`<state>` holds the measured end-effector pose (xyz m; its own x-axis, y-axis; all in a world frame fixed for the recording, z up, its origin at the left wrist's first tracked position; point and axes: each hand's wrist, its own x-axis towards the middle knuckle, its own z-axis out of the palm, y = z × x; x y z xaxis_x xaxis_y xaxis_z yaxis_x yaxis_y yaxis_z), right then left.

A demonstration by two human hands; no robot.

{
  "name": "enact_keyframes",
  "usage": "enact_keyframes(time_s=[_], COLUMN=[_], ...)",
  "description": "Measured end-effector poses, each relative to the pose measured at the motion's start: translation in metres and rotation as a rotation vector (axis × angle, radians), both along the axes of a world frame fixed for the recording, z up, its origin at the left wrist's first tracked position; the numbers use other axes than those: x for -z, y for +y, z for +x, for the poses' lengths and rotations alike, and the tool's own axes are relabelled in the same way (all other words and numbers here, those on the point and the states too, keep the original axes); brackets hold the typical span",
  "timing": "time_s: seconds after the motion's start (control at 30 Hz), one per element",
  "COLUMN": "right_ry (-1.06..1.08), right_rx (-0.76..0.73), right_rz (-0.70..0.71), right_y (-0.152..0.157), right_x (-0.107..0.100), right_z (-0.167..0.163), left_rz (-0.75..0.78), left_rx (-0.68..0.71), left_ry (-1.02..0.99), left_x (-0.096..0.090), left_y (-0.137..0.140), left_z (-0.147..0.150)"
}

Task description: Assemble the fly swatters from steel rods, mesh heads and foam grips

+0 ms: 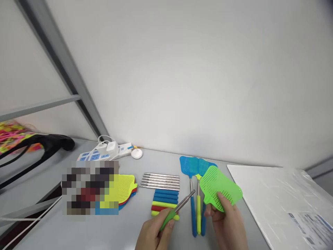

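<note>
My left hand [153, 231] is closed around a green handle [170, 218] with a metal telescopic rod [185, 201] sticking out of it, tilted up to the right. Between the thumb and fingers of my right hand [227, 220] is a bright green perforated fly swatter head [214, 182], its short neck pointing left. Rod and head are apart. Behind them lie several assembled fly swatters [198, 208] with blue and yellow handles. Left of these are a row of metal rods [161, 181] and a row of blue, yellow and red handles [165, 200], partly behind my left hand.
Stacked yellow, red and blue swatter heads [126, 189] lie left, beside a pixelated patch. A power strip [96, 155] with plugs and a round white object [136, 153] sit at the back. A plastic-wrapped white package [283, 198] lies right; a metal frame [62, 69] stands left.
</note>
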<state>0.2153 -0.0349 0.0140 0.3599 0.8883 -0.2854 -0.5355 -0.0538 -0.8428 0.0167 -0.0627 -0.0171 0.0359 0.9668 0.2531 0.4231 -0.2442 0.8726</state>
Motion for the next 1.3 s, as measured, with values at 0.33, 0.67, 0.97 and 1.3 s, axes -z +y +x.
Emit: enact_keyframes(time_s=[0.33, 0.67, 0.97, 1.3], right_ry=[-0.222, -0.319, -0.392, -0.558], right_rx=[-0.095, -0.045, -0.095, -0.152], right_rz=[0.140, 0.126, 0.200, 0.195], right_y=[-0.010, -0.015, -0.023, -0.025], right_x=[0.004, 0.009, 0.016, 0.005], right_z=[-0.012, -0.036, -0.027, -0.019], left_rz=[0.275, 0.336, 0.324, 0.340], left_rx=[0.079, 0.223, 0.232, 0.222], left_ry=[0.215, 0.310, 0.331, 0.327], left_x=[0.012, 0.012, 0.014, 0.015], left_y=[0.009, 0.015, 0.009, 0.007], left_z=[-0.023, -0.051, -0.047, -0.047])
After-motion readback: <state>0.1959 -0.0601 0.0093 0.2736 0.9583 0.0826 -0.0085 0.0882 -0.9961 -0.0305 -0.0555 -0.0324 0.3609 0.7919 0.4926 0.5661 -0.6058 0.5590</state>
